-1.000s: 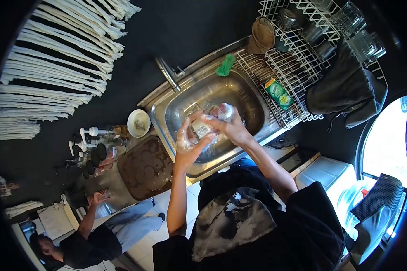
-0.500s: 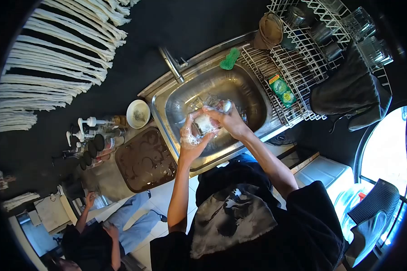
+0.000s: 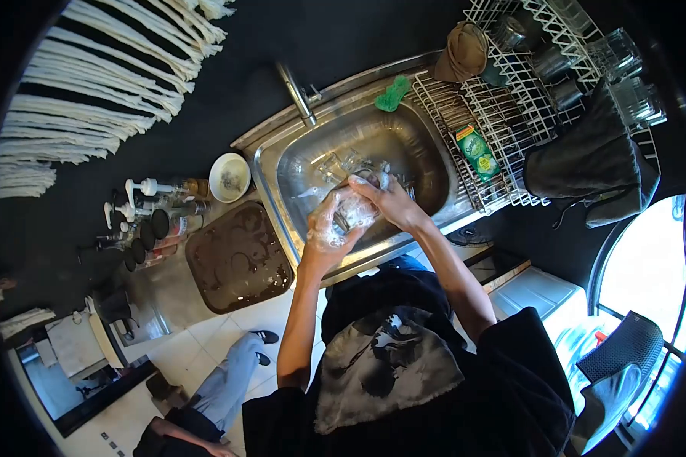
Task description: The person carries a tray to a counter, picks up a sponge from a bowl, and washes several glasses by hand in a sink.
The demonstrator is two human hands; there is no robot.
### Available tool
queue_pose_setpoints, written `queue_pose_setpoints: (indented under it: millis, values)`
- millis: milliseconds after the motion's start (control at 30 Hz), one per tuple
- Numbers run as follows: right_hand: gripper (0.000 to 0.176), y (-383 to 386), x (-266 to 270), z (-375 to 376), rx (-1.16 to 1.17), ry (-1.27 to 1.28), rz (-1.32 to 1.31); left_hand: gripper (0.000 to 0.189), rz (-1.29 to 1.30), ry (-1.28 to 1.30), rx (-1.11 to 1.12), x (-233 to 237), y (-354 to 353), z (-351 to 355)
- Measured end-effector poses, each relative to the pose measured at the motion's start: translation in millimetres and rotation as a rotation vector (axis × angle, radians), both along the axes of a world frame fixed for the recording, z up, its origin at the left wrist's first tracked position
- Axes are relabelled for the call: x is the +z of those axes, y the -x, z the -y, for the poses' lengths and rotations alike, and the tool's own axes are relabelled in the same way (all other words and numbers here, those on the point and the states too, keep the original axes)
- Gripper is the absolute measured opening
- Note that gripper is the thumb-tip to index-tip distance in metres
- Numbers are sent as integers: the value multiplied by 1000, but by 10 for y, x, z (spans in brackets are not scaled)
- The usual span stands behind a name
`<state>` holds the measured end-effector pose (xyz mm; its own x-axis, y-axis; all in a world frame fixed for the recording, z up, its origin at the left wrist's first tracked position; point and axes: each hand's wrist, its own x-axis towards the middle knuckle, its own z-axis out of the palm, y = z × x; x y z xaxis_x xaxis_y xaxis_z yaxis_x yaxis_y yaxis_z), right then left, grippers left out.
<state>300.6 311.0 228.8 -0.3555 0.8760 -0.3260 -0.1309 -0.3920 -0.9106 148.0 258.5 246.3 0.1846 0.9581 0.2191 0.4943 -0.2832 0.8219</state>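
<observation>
Over the sink, my left hand is closed around a soapy drinking glass and has lather on its fingers. My right hand grips the same glass from the other side, its fingers curled over the top. Foam and fingers cover much of the glass, and I cannot make out whether a sponge is in the right hand. Just beyond my hands, clear glassware lies in the basin. The faucet stands at the back, with a green scrubber on the rim.
A wire rack with glasses and a dark cloth is on the right, holding a green packet. To the left are a white bowl, a brown tray and several pump bottles. Another person is at lower left.
The glass has turned between my hands, and my right fingers have shifted over it. The other person has moved away from the counter, toward the bottom of the view.
</observation>
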Motion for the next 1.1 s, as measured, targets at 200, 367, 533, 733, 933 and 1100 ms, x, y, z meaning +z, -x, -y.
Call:
queue_pose_setpoints:
  millis: [200, 367, 533, 733, 933, 1100]
  values:
    - [29, 61, -57, 237, -29, -29, 202, 62, 903, 567, 43, -375, -5, 248]
    - [27, 177, -514, 421, -44, -76, 72, 60, 1001, 798, 221, -648, 64, 406]
    - [44, 208, -789, 279, 388, 318, 66, 67, 88, 431, 119, -968, 221, 563]
    - [25, 442, -1095, 244, 123, 153, 145, 73, 117, 374, 189, -1034, 189, 496]
    - [25, 398, -1326, 52, -521, 421, -331, 66, 28, 386, 140, -824, 338, 242]
    - [33, -192, -1327, -174, -454, 265, -169, 68, -165, 606, 353, -1055, 777, 138]
